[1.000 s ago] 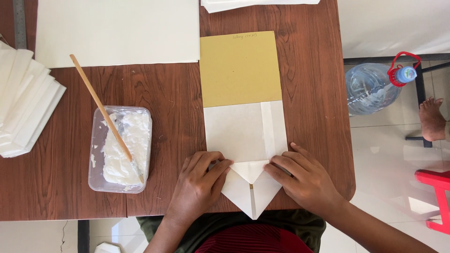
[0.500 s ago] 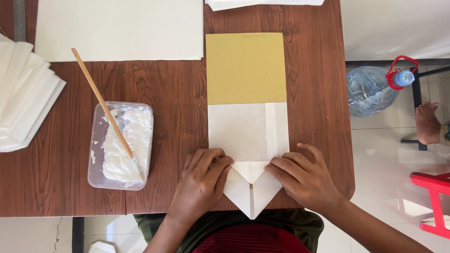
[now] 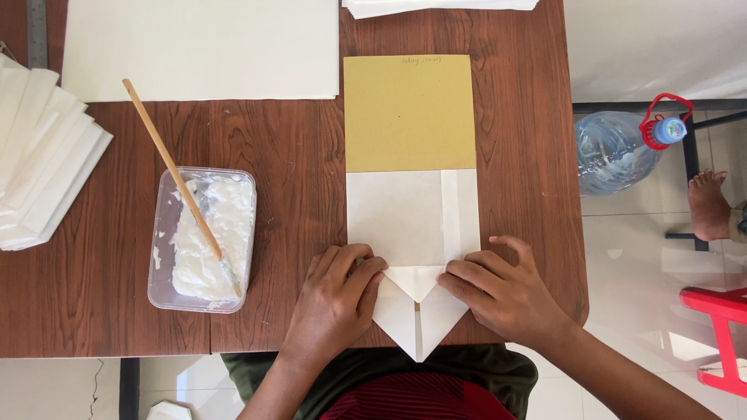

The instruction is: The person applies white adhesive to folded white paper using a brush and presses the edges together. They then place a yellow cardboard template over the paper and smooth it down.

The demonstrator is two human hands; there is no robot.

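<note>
Your left hand [image 3: 334, 299] lies flat, fingers together, pressing the left side of the folded paper [image 3: 412, 233]; your right hand [image 3: 506, 292] mirrors it on the right, fingertips pinning the crease. Neither hand grips anything: both are spread and bearing down. The paper lies at the near edge of the surface [image 3: 296, 155], its pointed end overhanging toward your lap, its far end tucked against a tan card [image 3: 408, 113] that sits on it or in it; which, you cannot tell. The folds meet in a small triangle between your fingertips, with two slanted flaps below forming the point. Judged from its look, the sheet is light, thin and limp, holds a crease well, and would slide on the wood if let go; take it by the folded edges, where the layers are doubled and stiffer, not by the single-ply middle. The card looks stiffer and matte. To your left, a clear plastic tub [image 3: 204, 237] of white paste, soft and wet-looking, with a thin wooden stick [image 3: 175, 171] leaning in it. Far left, a fanned stack of white sheets [image 3: 43, 155]; a large white sheet [image 3: 202, 47] beyond. A clear water bottle [image 3: 618, 152] stands on the floor to the right.
</note>
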